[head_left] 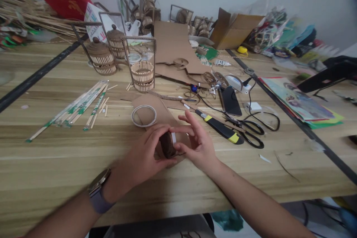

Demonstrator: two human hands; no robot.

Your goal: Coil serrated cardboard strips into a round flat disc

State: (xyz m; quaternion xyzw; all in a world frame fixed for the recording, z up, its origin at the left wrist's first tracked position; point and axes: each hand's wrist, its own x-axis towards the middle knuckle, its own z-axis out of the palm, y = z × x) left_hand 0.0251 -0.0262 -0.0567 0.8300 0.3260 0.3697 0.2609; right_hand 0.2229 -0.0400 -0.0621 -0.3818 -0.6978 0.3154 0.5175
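Both my hands meet at the near middle of the wooden table (55,163). My left hand (142,160) is closed around a small dark brown cardboard roll (167,145), fingers curled over its top. My right hand (196,143) pinches a white strip (173,137) at the roll's right edge with thumb and forefinger, the other fingers spread. A watch sits on my left wrist. Under the roll lies a brown cardboard sheet (152,104) with a white tape ring (144,115) on it.
A yellow-black utility knife (220,128) and black scissors (251,130) lie right of my hands, a phone (231,101) behind them. Wrapped chopsticks (80,108) lie to the left. Small wooden slat baskets (142,76) in wire frames, cardboard pieces and a box (234,29) crowd the back.
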